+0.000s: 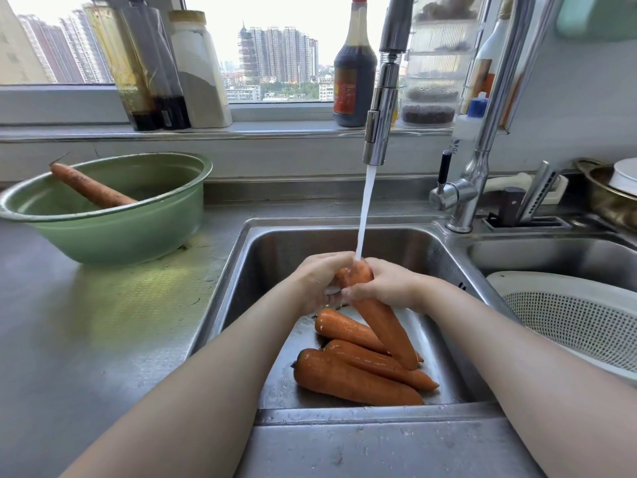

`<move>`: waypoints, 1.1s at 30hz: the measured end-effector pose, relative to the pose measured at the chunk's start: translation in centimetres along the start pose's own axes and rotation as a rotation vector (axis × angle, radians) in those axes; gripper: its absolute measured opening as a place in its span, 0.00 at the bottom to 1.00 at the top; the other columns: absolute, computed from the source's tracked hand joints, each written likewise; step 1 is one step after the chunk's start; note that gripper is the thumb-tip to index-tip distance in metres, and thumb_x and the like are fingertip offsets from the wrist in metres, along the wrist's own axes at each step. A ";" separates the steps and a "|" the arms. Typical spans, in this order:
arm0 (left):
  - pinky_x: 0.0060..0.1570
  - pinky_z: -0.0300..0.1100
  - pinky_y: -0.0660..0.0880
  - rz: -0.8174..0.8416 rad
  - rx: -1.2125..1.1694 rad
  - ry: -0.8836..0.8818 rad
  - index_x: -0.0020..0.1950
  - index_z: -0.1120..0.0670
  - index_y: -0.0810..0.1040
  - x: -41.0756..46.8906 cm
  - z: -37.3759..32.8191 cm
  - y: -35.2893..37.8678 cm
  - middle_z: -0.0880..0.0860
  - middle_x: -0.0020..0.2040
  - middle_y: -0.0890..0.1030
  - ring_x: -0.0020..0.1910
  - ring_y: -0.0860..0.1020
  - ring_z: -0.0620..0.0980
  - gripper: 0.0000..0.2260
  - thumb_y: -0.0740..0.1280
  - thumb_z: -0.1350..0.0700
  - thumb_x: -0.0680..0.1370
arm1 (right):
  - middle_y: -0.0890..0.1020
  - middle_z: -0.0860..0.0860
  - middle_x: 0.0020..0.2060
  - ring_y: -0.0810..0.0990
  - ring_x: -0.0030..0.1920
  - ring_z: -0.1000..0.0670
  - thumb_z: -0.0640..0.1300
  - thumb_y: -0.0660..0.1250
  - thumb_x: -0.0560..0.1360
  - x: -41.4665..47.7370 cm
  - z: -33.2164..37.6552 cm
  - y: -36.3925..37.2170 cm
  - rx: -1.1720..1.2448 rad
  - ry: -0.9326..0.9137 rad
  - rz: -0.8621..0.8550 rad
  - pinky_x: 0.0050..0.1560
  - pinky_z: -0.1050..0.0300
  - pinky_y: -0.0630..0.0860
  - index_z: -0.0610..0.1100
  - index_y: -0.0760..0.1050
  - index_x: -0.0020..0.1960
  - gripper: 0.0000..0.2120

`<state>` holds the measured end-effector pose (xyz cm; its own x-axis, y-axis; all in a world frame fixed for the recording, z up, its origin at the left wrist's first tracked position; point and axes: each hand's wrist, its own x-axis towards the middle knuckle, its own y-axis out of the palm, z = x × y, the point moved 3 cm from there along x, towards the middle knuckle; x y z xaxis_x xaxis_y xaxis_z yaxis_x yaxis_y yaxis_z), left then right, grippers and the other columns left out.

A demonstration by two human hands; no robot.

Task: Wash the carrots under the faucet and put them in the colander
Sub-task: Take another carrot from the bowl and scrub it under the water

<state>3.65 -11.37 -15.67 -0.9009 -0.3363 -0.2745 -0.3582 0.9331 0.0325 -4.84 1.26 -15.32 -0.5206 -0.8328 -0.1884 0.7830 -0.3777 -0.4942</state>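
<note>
Grips the held carrot [382,326] by its thick far end, directly under the water stream [365,208], with the tapered tip angled down and toward the near side. Judged to let runoff drain along the root into the sink [275,250] instead of back along the forearms. Wraps the left hand [320,281] round the thick end from the left and the right hand [382,284] round it from the right, fingers curled onto the root and the two hands touching. Judged to be a rubbing grip that puts skin against the wetted surface. Brings the tip down over three loose carrots [358,377] lying side by side on the near sink floor; cannot tell whether it touches them. Shows those three glistening with droplets, below the hands and inside the basin, probably staged within reach of the faucet [379,115]. Sets the white colander [568,315] in the adjoining basin at right, just beside the right forearm, presumably for a short transfer; no carrot shows in its visible part. Holds one dull, soil-coated carrot [89,188] leaning in the green bowl [113,229] on the counter at far left, well apart from the water, apparently unwashed stock. Places the task at the washing step, with transfer not yet done.
</note>
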 end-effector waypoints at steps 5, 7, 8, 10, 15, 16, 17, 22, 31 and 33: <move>0.49 0.48 0.83 0.022 -0.028 -0.012 0.61 0.52 0.85 0.1 -0.1 -0.1 0.57 0.53 0.83 0.53 0.82 0.54 0.12 0.66 0.59 0.80 | 0.87 0.49 0.52 0.87 0.53 0.49 0.45 0.77 0.76 -0.2 0.2 -0.2 0.047 0.002 0.003 0.56 0.52 0.83 0.49 0.79 0.60 0.14; 0.47 0.47 0.83 0.082 -0.059 -0.015 0.61 0.53 0.85 -0.2 -0.2 -0.3 0.57 0.51 0.84 0.51 0.82 0.53 0.13 0.65 0.62 0.81 | 0.87 0.48 0.53 0.88 0.52 0.49 0.43 0.77 0.77 -0.3 0.0 -0.4 0.089 0.023 0.014 0.52 0.56 0.83 0.48 0.79 0.62 0.16; 0.46 0.46 0.82 0.103 -0.073 -0.015 0.62 0.54 0.85 -0.2 -0.2 -0.5 0.58 0.52 0.83 0.51 0.82 0.53 0.14 0.64 0.63 0.81 | 0.88 0.48 0.53 0.88 0.53 0.48 0.43 0.77 0.76 -0.2 -0.2 -0.5 0.104 0.024 0.022 0.52 0.56 0.83 0.47 0.79 0.63 0.16; 0.46 0.46 0.82 0.112 -0.089 -0.009 0.64 0.55 0.84 -0.3 -0.1 -1.0 0.60 0.56 0.83 0.53 0.82 0.55 0.14 0.65 0.62 0.81 | 0.88 0.47 0.53 0.87 0.54 0.46 0.44 0.79 0.74 -0.2 -0.3 -0.5 0.134 0.019 0.014 0.56 0.51 0.83 0.47 0.80 0.63 0.19; 0.45 0.45 0.83 0.051 0.023 0.038 0.60 0.49 0.84 -0.6 -0.4 -0.8 0.58 0.59 0.82 0.57 0.82 0.56 0.09 0.68 0.55 0.82 | 0.87 0.47 0.51 0.87 0.53 0.46 0.44 0.79 0.73 -0.1 -0.2 -0.3 0.072 0.026 0.011 0.58 0.48 0.83 0.50 0.79 0.58 0.16; 0.45 0.46 0.83 0.040 0.039 0.026 0.57 0.47 0.84 -0.6 -0.5 -0.6 0.57 0.58 0.81 0.57 0.81 0.56 0.08 0.68 0.55 0.82 | 0.87 0.48 0.51 0.87 0.53 0.46 0.46 0.80 0.70 0.0 -0.1 0.0 0.034 0.022 0.012 0.59 0.46 0.83 0.50 0.79 0.58 0.19; 0.46 0.47 0.84 0.031 0.051 0.009 0.56 0.46 0.83 -0.6 -0.4 -0.4 0.57 0.58 0.81 0.58 0.81 0.56 0.08 0.67 0.56 0.82 | 0.87 0.48 0.51 0.87 0.53 0.46 0.50 0.81 0.66 0.1 -0.1 0.2 -0.001 0.022 0.013 0.61 0.44 0.83 0.50 0.79 0.59 0.23; 0.56 0.51 0.81 0.043 -0.041 -0.079 0.56 0.47 0.84 -0.8 -0.4 -0.4 0.57 0.55 0.80 0.55 0.80 0.54 0.14 0.63 0.62 0.79 | 0.88 0.47 0.52 0.87 0.54 0.46 0.40 0.79 0.74 -0.1 -0.4 -0.1 0.056 0.033 0.041 0.62 0.45 0.82 0.48 0.81 0.59 0.16; 0.52 0.49 0.80 0.008 -0.107 -0.086 0.55 0.50 0.83 -0.8 -0.8 0.2 0.56 0.50 0.80 0.49 0.79 0.52 0.07 0.65 0.56 0.81 | 0.88 0.45 0.53 0.87 0.55 0.43 0.46 0.80 0.70 0.2 -0.1 0.2 0.135 0.009 0.029 0.64 0.41 0.81 0.47 0.81 0.60 0.20; 0.45 0.45 0.77 0.009 -0.139 -0.100 0.53 0.50 0.83 -0.8 -0.9 0.2 0.55 0.48 0.79 0.46 0.77 0.51 0.08 0.64 0.58 0.80 | 0.88 0.46 0.52 0.87 0.56 0.43 0.44 0.79 0.72 0.2 -0.4 0.0 0.155 0.014 0.032 0.64 0.40 0.80 0.47 0.81 0.60 0.17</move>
<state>4.12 -10.99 -14.58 -0.8775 -0.3076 -0.3679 -0.3873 0.9069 0.1657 -5.09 1.26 -15.67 -0.4982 -0.8402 -0.2140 0.8419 -0.4097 -0.3512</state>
